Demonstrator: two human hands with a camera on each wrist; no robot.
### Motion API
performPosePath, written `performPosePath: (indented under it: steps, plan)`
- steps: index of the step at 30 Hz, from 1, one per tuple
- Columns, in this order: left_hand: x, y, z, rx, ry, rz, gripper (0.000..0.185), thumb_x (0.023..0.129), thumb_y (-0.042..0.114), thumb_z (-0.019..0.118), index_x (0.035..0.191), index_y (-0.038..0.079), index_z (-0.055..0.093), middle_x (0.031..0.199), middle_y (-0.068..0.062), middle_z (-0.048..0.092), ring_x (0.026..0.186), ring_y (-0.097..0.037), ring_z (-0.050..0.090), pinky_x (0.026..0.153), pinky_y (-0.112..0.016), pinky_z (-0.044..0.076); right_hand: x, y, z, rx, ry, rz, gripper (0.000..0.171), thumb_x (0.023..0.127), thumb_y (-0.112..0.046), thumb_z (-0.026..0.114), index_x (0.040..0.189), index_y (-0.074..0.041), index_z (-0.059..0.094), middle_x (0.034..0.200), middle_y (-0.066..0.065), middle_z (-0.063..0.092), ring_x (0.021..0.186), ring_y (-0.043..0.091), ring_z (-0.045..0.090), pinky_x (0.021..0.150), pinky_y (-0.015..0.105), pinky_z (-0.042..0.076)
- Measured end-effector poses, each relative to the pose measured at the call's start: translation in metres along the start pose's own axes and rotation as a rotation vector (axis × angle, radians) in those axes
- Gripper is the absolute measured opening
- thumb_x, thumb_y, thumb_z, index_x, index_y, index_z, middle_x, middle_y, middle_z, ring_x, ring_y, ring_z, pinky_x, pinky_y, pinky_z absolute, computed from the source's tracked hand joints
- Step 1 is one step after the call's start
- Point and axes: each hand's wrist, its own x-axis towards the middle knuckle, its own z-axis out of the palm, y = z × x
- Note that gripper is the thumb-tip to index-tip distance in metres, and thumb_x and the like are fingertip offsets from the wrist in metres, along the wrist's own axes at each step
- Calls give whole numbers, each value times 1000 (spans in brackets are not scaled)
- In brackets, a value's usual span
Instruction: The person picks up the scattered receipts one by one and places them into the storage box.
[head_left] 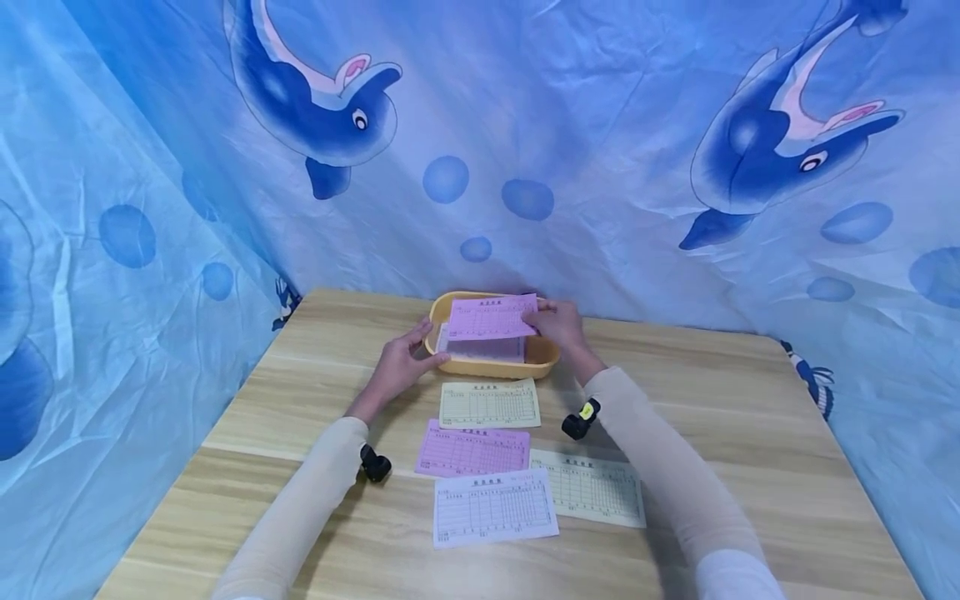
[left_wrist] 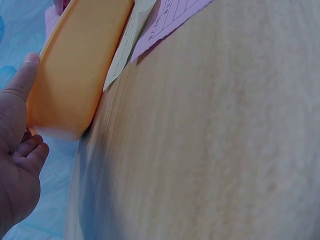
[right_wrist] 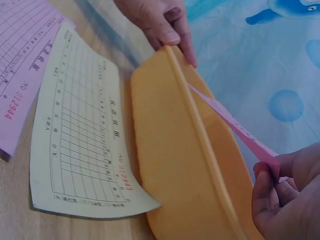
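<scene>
A yellow plastic tray [head_left: 495, 365] stands at the far middle of the wooden table [head_left: 750, 417]. My left hand [head_left: 422, 347] holds the tray's left end, thumb [left_wrist: 22, 77] against its outer wall [left_wrist: 75, 75]; the right wrist view shows this left hand [right_wrist: 172, 35] at the rim. My right hand [head_left: 537, 320] pinches the right edge of a pink slip [head_left: 491, 317] held over the tray. In the right wrist view the pink slip [right_wrist: 235, 127] stretches edge-on above the tray [right_wrist: 175, 165] from my right hand [right_wrist: 272, 172]. More paper lies inside the tray under it.
Several printed slips lie in front of the tray: a yellow one [head_left: 489, 404], a pink one [head_left: 472, 450], a white one [head_left: 493, 507] and a pale yellow one [head_left: 592, 487]. Blue dolphin-print fabric [head_left: 600, 167] closes in the table at the back and both sides.
</scene>
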Motion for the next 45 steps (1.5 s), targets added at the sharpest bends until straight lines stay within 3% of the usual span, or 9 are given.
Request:
performPosePath:
  steps: [3,7,13,21,27,31,34,38,45]
  plan:
    - [-1,0,1,1,-2,-8,91,84,43,83,154,2,41,165,-8,30,151,-25,32,121,-38,36,-1,1,6,-54,13,-24,28,89,-14,77,112,2,74,105,18,76,88,23,70,80,39,63]
    - [-1,0,1,1,1,-6,88,86,38,83,153,2,41,165,-7,30,151,-24,33,121,-37,37,-3,0,15,-97,20,-39,26,88,-14,79,109,1,75,103,16,76,85,20,69,64,23,53]
    - [-1,1,1,3,0,4,87,86,37,83,153,1,41,164,-9,31,151,-24,33,121,-36,37,-5,-2,27,-78,7,-63,26,86,-9,79,109,3,75,92,15,77,69,13,65,59,24,54]
    - [-1,2,0,11,6,12,82,87,29,84,151,-1,43,164,-11,32,150,-26,34,120,-36,37,-3,-1,36,-141,18,-104,17,84,-5,77,100,1,78,73,9,72,59,12,60,49,20,46]
    - [0,-1,0,8,8,11,82,88,29,83,151,-2,42,164,-10,33,150,-26,35,120,-36,38,-4,-2,35,-171,-18,-94,16,87,-5,75,101,1,78,80,13,75,61,15,62,54,25,53]
    - [0,0,0,12,3,8,83,87,31,83,152,0,42,164,-9,33,150,-25,35,120,-35,38,-5,-3,32,-134,-52,-80,21,90,-5,74,108,4,76,97,19,77,72,26,73,72,39,65]
    - [0,0,1,17,1,13,84,87,32,84,152,0,42,164,-9,32,150,-25,34,120,-36,38,-6,-4,27,-86,-70,-54,26,91,-5,73,114,7,72,105,21,75,84,31,76,81,45,65]
    - [-1,0,1,24,7,24,85,86,34,84,152,-1,42,164,-10,33,150,-26,35,120,-36,38,-8,-5,18,-46,-80,-39,24,92,-8,74,112,6,71,102,21,75,92,36,75,85,47,64]
    - [-1,-1,0,12,4,17,86,86,33,84,152,-1,41,164,-10,31,150,-27,34,120,-38,37,-21,-17,-5,8,-137,-76,29,98,-20,70,117,1,70,114,22,73,107,43,70,94,50,61]
